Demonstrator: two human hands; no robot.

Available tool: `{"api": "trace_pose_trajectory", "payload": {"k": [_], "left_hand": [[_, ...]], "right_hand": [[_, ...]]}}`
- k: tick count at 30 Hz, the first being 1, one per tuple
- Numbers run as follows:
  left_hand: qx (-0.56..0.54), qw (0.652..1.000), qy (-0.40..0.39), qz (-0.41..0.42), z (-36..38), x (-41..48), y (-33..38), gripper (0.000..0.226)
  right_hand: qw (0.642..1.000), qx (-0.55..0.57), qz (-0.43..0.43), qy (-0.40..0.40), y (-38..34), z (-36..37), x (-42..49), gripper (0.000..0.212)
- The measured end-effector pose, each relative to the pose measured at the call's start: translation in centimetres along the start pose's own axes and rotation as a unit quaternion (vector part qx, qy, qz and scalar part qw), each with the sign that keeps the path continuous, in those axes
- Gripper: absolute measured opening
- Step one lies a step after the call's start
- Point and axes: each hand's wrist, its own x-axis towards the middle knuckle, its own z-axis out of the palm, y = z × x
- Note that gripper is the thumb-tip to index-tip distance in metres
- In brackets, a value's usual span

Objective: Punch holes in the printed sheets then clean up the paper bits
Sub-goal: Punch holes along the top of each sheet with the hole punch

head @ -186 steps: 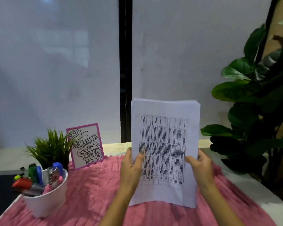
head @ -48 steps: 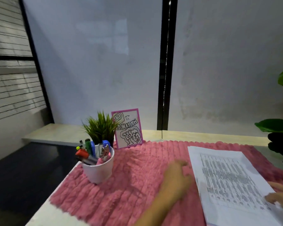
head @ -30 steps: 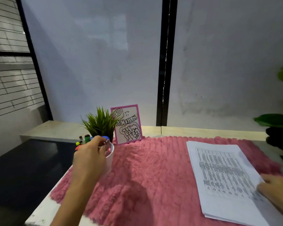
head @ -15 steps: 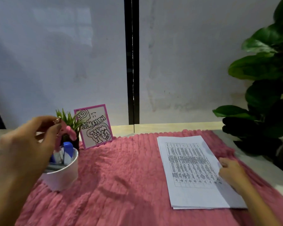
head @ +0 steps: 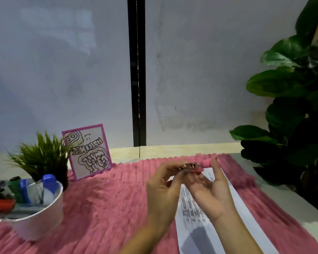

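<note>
Pink and metal, a small hole punch [head: 191, 166] now sits between both hands above the far end of the printed sheets [head: 189, 208]. Half a second earlier the left hand [head: 165, 187] held it alone, raised beside the white cup [head: 44, 213] of pens. That hand has since crossed to the middle and pinches the punch's near end between thumb and curled fingers. The right hand [head: 209, 191], which had been resting on the right edge of the sheets, has lifted off them. It now meets the punch from the other side, palm turned inward, with its fingers bent around the pink end. Motion blur hides the exact finger contact there.

The stack of sheets lies flat on the ribbed pink cloth [head: 103, 198] as before, partly covered by the hands and their shadow. The cup stands at the cloth's left edge, in front of a small grass plant [head: 40, 158] and a pink-bordered card [head: 89, 151]. A large-leaved plant [head: 292, 107] rises beside the counter [head: 292, 204] on the right.
</note>
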Motion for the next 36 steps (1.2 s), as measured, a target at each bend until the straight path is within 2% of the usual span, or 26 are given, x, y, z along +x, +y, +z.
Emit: {"api": "trace_pose_trajectory", "payload": {"k": [1, 3, 5, 6, 7, 9, 11, 13, 14, 15, 17, 19, 21, 27, 30, 33, 36], "left_hand": [[-0.012, 0.999, -0.002, -0.03, 0.7, 0.2, -1.0, 0.032], [-0.007, 0.997, -0.022, -0.07, 1.7, 1.1, -3.0, 0.042], [0.025, 0.991, -0.063, -0.119, 2.3, 2.2, -5.1, 0.048], [0.05, 0.984, -0.074, -0.153, 2.5, 2.7, -6.0, 0.049], [0.078, 0.975, -0.072, -0.196, 2.5, 3.4, -7.3, 0.048], [0.144, 0.946, -0.052, -0.286, 2.4, 4.7, -9.3, 0.042], [0.19, 0.925, -0.042, -0.328, 2.3, 5.9, -11.0, 0.039], [0.215, 0.917, -0.038, -0.334, 2.4, 6.9, -12.0, 0.024], [0.225, 0.913, -0.033, -0.339, 2.6, 7.2, -12.5, 0.02], [0.23, 0.911, -0.026, -0.342, 2.8, 7.3, -13.0, 0.018], [0.247, 0.909, -0.016, -0.334, 3.0, 7.3, -13.9, 0.017], [0.265, 0.907, -0.018, -0.326, 3.1, 7.3, -15.0, 0.036], [0.281, 0.906, -0.026, -0.316, 3.0, 7.3, -15.8, 0.046], [0.286, 0.917, -0.004, -0.277, 2.8, 5.9, -17.6, 0.04], [0.312, 0.91, -0.004, -0.273, 2.6, 5.5, -18.3, 0.036], [0.312, 0.919, 0.012, -0.241, 2.5, 5.6, -18.4, 0.038], [0.3, 0.928, 0.024, -0.218, 2.6, 5.5, -18.4, 0.039]], "right_hand": [[1.0, 0.008, -0.02, 0.002, -0.7, 0.1, 1.1, 0.096], [0.996, -0.052, -0.069, 0.013, -2.2, 0.2, 3.2, 0.064], [0.973, -0.198, -0.113, 0.048, -3.5, 0.4, 5.6, 0.031], [0.946, -0.285, -0.133, 0.076, -4.1, 0.2, 6.9, 0.022], [0.909, -0.374, -0.153, 0.107, -4.7, -0.1, 8.3, 0.02], [0.808, -0.549, -0.16, 0.144, -5.5, -1.2, 10.9, 0.03], [0.689, -0.702, -0.108, 0.144, -5.9, -2.4, 13.0, 0.039], [0.569, -0.814, -0.038, 0.109, -5.6, -3.4, 14.7, 0.04], [0.527, -0.844, -0.012, 0.094, -5.5, -4.0, 15.6, 0.042], [0.5, -0.862, 0.001, 0.084, -5.4, -4.4, 16.3, 0.045], [0.467, -0.882, -0.002, 0.072, -5.2, -5.0, 17.4, 0.049], [0.457, -0.887, -0.019, 0.065, -5.2, -5.3, 18.1, 0.045], [0.472, -0.879, -0.025, 0.061, -5.0, -5.3, 18.3, 0.039], [0.518, -0.85, -0.071, 0.062, -5.3, -6.7, 17.8, 0.041], [0.512, -0.854, -0.079, 0.046, -5.3, -7.0, 17.9, 0.041], [0.508, -0.857, -0.079, 0.033, -5.3, -6.8, 17.8, 0.042], [0.535, -0.842, -0.061, 0.033, -5.4, -6.8, 17.8, 0.041]]}}
